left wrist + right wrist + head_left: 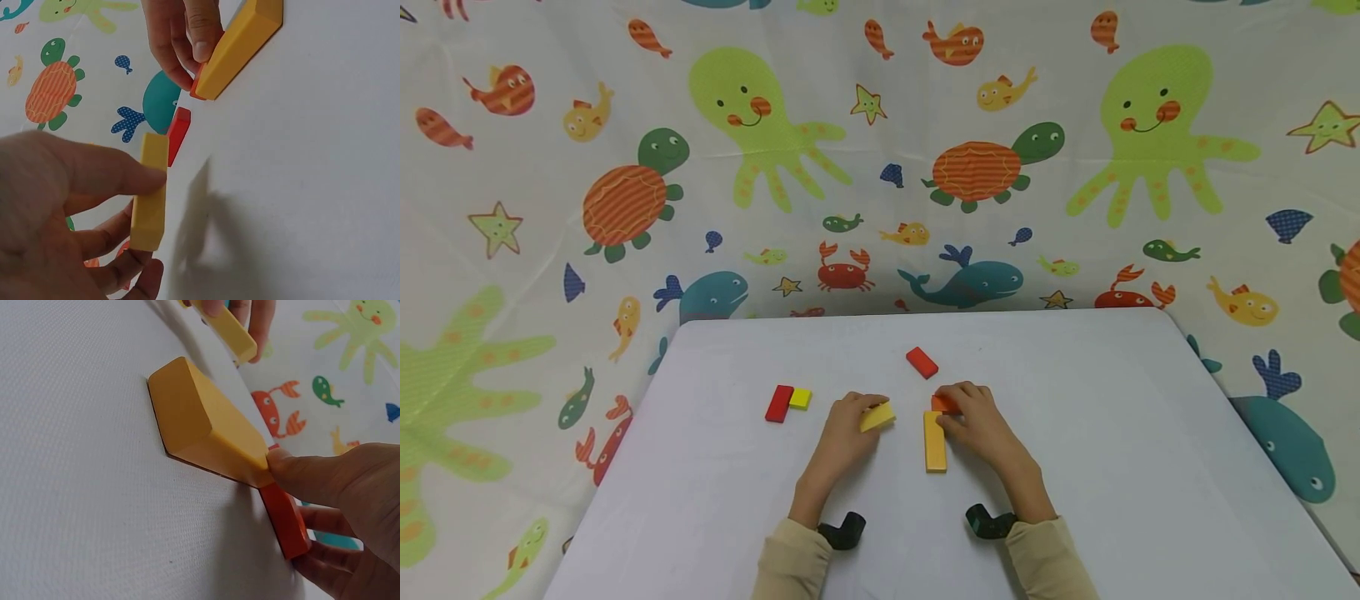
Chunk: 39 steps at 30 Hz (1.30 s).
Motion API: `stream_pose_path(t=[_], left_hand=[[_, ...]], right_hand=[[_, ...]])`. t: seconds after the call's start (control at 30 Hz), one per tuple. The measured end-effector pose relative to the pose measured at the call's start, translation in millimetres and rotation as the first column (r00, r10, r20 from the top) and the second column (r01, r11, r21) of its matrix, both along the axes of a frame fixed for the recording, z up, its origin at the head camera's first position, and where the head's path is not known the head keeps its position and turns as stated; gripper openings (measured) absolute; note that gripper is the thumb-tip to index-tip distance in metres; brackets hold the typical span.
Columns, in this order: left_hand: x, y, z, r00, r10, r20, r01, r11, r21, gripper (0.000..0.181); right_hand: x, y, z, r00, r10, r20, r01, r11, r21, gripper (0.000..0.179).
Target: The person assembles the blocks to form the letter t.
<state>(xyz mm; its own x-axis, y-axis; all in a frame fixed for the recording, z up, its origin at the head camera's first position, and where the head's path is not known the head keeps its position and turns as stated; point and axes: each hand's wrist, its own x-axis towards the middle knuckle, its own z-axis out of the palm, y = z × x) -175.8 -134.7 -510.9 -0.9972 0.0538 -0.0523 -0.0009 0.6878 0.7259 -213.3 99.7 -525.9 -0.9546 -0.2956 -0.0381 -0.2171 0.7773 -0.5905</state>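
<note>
My left hand (845, 431) pinches a pale yellow block (150, 190) between thumb and fingers, held over the table with its shadow below. To the right, a longer yellow-orange block (935, 443) lies on the white table, pointing away from me. An orange-red block (285, 520) lies crosswise against its far end. My right hand (985, 423) grips this red block, fingers along its far side. The right thumb (294, 464) rests at the corner where the two blocks meet. Part of the red block is hidden by the hand in the head view.
Beyond the hands lies a single red block (922, 362), set at a slant. At the left, another red block (779, 403) touches a small bright yellow block (801, 399). A cloth (865, 167) printed with sea animals hangs behind the white table (1150, 467).
</note>
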Motion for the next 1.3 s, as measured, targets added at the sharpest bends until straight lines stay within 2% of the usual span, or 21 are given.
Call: stream_pose_path(t=[0.17, 0.47, 0.6, 0.8, 1.3], left_hand=[[-2.8, -1.2, -3.0, 0.999, -0.035, 0.002, 0.035, 0.998, 0.05, 0.045], [-7.3, 6.4, -13.2, 0.996, -0.084, -0.01, 0.084, 0.994, 0.073, 0.044], [-8.8, 9.6, -17.3, 0.996, -0.085, -0.007, 0.085, 0.993, 0.088, 0.044], [-9.6, 14.2, -21.8, 0.997, -0.071, -0.028, 0.072, 0.996, 0.057, 0.044], [-11.0, 25.3, -27.4, 0.994, -0.081, -0.068, 0.077, 0.995, -0.062, 0.04]], right_hand=[[0.0, 1, -0.1, 1.0, 0.003, 0.004, -0.003, 1.0, 0.0, 0.045], [0.0, 1, -0.8, 1.0, 0.008, -0.003, -0.008, 1.0, -0.01, 0.044], [0.1, 2, -1.2, 1.0, 0.012, -0.015, -0.012, 1.0, -0.012, 0.044], [0.3, 2, -1.3, 1.0, 0.012, -0.017, -0.013, 1.0, -0.023, 0.044], [0.5, 1, -1.6, 1.0, 0.002, -0.014, -0.002, 1.0, -0.011, 0.044]])
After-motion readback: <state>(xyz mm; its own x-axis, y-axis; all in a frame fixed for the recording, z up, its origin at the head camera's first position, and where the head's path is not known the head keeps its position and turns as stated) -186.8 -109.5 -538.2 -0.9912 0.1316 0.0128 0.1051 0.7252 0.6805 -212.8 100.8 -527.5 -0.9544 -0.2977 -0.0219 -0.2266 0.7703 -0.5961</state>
